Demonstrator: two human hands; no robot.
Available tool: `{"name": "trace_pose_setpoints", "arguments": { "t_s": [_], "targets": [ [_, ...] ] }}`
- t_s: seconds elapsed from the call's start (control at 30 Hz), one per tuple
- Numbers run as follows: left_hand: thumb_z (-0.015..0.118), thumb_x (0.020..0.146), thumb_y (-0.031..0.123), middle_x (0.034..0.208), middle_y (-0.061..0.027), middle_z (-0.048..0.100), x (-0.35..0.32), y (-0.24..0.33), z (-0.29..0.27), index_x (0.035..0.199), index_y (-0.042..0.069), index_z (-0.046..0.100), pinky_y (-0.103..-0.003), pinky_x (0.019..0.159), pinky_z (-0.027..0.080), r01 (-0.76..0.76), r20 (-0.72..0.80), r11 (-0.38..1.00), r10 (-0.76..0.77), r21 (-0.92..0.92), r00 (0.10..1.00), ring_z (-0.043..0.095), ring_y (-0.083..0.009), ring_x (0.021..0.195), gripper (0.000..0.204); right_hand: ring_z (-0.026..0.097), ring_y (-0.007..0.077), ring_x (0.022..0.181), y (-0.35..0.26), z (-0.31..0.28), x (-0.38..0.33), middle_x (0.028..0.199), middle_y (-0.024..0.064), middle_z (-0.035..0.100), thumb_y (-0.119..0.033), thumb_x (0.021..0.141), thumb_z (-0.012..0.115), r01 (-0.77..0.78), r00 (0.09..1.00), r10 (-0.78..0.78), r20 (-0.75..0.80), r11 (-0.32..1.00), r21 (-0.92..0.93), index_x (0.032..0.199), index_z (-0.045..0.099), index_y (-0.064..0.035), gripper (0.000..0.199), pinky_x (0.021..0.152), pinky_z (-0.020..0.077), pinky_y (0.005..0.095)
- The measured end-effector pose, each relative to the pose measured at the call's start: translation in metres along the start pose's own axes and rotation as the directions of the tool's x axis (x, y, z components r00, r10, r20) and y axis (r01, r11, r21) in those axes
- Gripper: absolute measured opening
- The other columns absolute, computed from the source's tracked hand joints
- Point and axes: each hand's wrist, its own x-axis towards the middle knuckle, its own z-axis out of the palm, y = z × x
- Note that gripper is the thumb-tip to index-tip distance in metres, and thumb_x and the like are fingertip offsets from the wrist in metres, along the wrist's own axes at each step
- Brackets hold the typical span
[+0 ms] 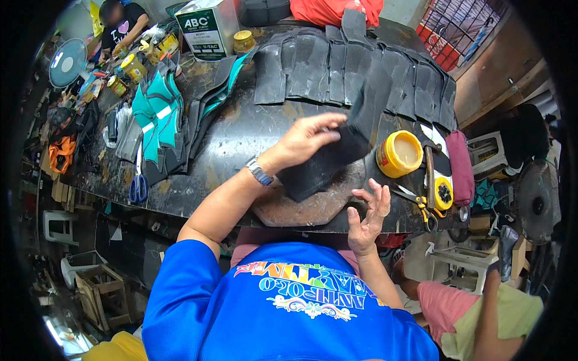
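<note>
slanting beside the left hand, grip unclear, a black sheet lies beyond the spread right hand.

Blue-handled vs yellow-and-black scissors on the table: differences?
Handles: the blue-handled scissors have blue grips; the yellow-and-black scissors have yellow and black ones.
Pose: the blue-handled scissors point away from the person; the yellow-and-black scissors point mostly left, toward the right hand.
Place: the blue-handled scissors lie left, by teal-and-black pieces; the yellow-and-black scissors lie right.
Shared: both have metal blades.
</note>
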Motion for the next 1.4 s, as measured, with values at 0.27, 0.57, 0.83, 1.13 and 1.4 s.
{"name": "trace_pose_setpoints", "arguments": {
  "t_s": [0.27,0.57,0.83,1.13,1.4],
  "targets": [
    [0.064,0.096,0.011,0.136,-0.011,0.057,0.074,0.01,-0.107,0.148,-0.001,0.043,-0.03,0.105,0.043,-0.237,-0.491,0.966,0.157,-0.104,0.857,0.054,-0.0173,0.122,0.057,0.063,0.0241,0.102,0.003,0.001,-0.002,0.146,0.023,0.041,-0.009,0.085,0.074,-0.072,0.997,0.071,0.019,0.994,0.077,0.158,0.016,-0.0043,0.093,0.099,0.0463,0.0382],
    [0.052,0.1,0.004,0.129,-0.007,0.065,0.164,-0.071,-0.186,0.138,0.003,0.056,-0.032,0.098,0.047,-0.25,-0.587,0.908,0.005,-0.337,0.81,0.062,-0.018,0.112,0.038,0.062,0.0247,0.104,-0.001,0.003,-0.001,0.142,0.0216,0.044,-0.005,0.087,0.068,-0.129,0.991,0.126,0.046,0.99,0.064,0.159,0.01,-0.0053,0.092,0.099,0.0456,0.038],
    [0.062,0.09,0.022,0.132,-0.0299,0.056,0.159,-0.084,-0.189,0.138,-0.005,0.05,-0.046,0.108,0.041,0.256,-0.715,0.811,0.258,0.526,0.65,0.052,-0.0419,0.126,0.057,0.061,0.0234,0.1,-0.001,0.003,0.001,0.142,0.0226,0.045,-0.007,0.085,0.072,-0.14,0.989,0.138,0.052,0.99,0.033,0.158,0.014,-0.0045,0.093,0.095,0.048,0.0363],
    [0.073,0.086,0.022,0.114,-0.0152,0.071,0.02,-0.011,-0.172,0.117,0.009,0.072,-0.037,0.095,0.052,-0.056,-0.371,0.723,0.418,0.689,0.829,0.067,-0.0301,0.107,0.034,0.058,0.0234,0.103,-0.002,0.005,0.002,0.14,0.0199,0.047,-0.004,0.085,0.068,-0.139,0.988,0.137,0.067,0.99,0.025,0.157,0.015,-0.0034,0.09,0.095,0.0466,0.0366],
    [0.077,0.077,0.058,0.129,-0.0282,0.062,-0.063,-0.039,-0.258,0.136,0.006,0.06,-0.042,0.105,0.046,0.485,-0.529,0.427,-0.019,0.763,0.849,0.06,-0.0402,0.121,0.081,0.058,0.023,0.102,-0.004,0.006,0.002,0.138,0.0198,0.048,-0.005,0.086,0.068,-0.127,0.986,0.132,0.099,0.99,-0.057,0.157,0.017,-0.0024,0.088,0.095,0.047,0.0364]
  ]
}}
